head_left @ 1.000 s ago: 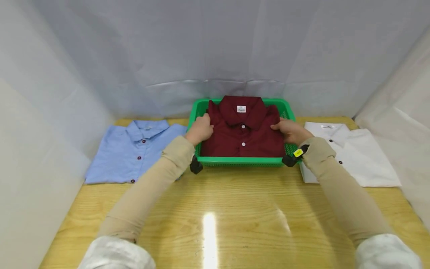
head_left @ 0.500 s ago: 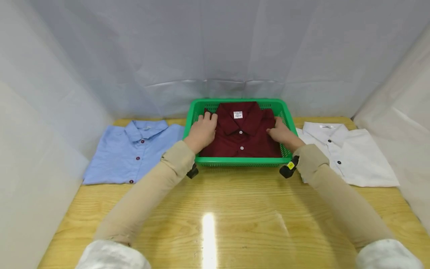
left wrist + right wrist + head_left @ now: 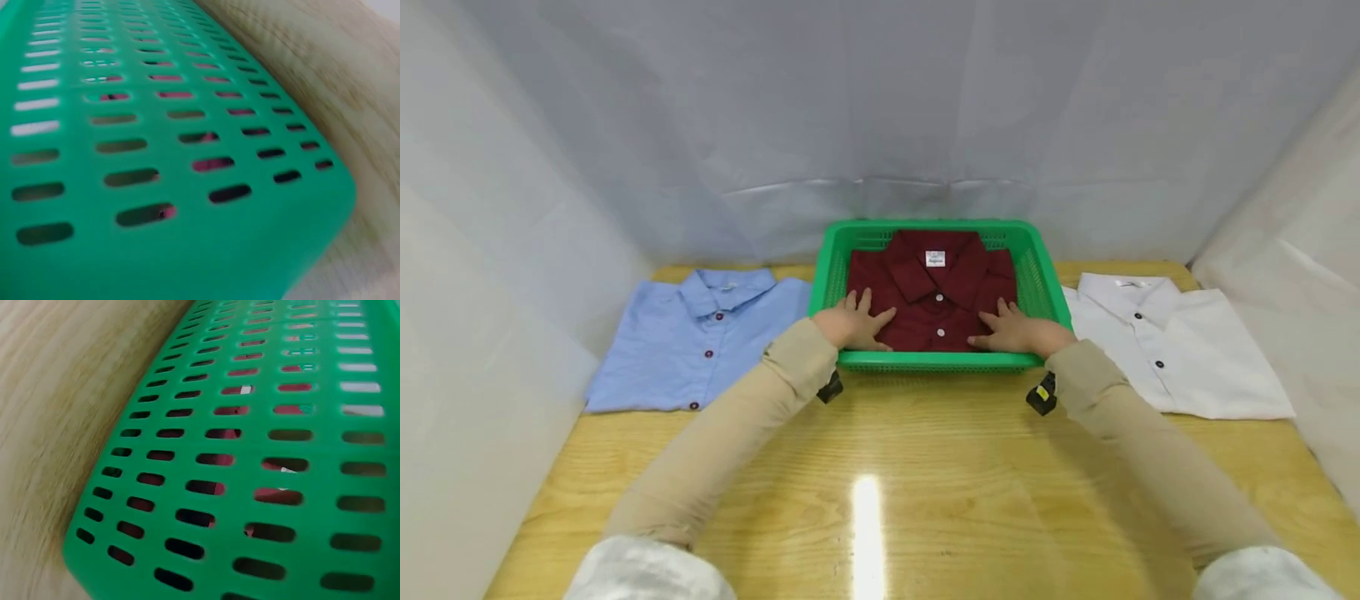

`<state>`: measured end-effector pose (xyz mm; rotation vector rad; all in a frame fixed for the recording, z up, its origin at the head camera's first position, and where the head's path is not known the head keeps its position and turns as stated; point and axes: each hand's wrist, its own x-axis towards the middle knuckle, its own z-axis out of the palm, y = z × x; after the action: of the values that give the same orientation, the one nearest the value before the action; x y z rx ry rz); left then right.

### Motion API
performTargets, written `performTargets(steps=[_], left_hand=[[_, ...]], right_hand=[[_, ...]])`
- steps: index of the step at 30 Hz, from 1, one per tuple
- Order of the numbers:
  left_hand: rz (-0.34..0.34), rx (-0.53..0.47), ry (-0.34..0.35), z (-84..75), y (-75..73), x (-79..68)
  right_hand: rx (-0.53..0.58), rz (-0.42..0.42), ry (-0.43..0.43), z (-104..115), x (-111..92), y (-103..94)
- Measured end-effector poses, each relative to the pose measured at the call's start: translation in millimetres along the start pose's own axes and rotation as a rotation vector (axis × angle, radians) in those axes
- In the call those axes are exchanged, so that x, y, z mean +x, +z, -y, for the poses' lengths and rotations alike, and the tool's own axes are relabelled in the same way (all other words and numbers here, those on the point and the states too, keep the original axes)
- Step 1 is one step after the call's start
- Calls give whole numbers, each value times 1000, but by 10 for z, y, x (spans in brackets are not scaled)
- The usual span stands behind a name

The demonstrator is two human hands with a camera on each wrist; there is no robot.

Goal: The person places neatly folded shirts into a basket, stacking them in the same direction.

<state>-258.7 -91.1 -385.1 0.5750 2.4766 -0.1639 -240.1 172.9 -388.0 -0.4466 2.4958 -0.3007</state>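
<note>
A folded maroon shirt [image 3: 917, 292] with its collar toward the back lies inside the green plastic basket [image 3: 940, 360]. My left hand [image 3: 854, 322] rests on the shirt's front left part, fingers spread. Across from it, my right hand [image 3: 1011, 328] rests on the front right part, its fingers spread too. Both wrists pass over the basket's rim. The left wrist view is filled by the slotted basket wall [image 3: 187, 237], with bits of maroon showing through the slots. Much the same wall [image 3: 187, 444] fills the right wrist view. Neither hand shows in the wrist views.
To the left of the basket lies a folded light blue shirt [image 3: 700, 350]. A folded white shirt [image 3: 1202, 358] is on the right. All stand on a wooden table [image 3: 940, 483], with pale sheeting [image 3: 925, 100] hanging behind and at both sides.
The maroon shirt has come down into the basket and lies flatter. Both hands have let go of its sides, moved toward the front and now rest spread on it.
</note>
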Motion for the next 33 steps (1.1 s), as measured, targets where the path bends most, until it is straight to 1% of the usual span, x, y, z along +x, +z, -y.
performTargets(steps=[3,7,14,19,24,26,28,31,33], left_hand=[[47,23,-10,-11,-9,7],[71,26,-25,-9,-2,25],[66,-2,-34,-11,27,33],[55,0,-24,-19,29,14],[45,28,-10,-22,25,15],[31,35,2,-10,28,24],[6,14,27,5,26,30],[-10,-64,81,35,-4,3],[-3,-121,122,51,-67,-54]], right_hand=[[11,30,7,-42,19,5],[24,43,4,-70,45,15],[107,76,-16,-98,46,22],[103,58,-24,-102,52,31],[82,29,-18,-115,73,40],[72,13,-16,-113,78,42],[65,-6,-7,-107,74,40],[62,-32,-11,-73,36,12],[73,-27,-27,-20,-20,-42]])
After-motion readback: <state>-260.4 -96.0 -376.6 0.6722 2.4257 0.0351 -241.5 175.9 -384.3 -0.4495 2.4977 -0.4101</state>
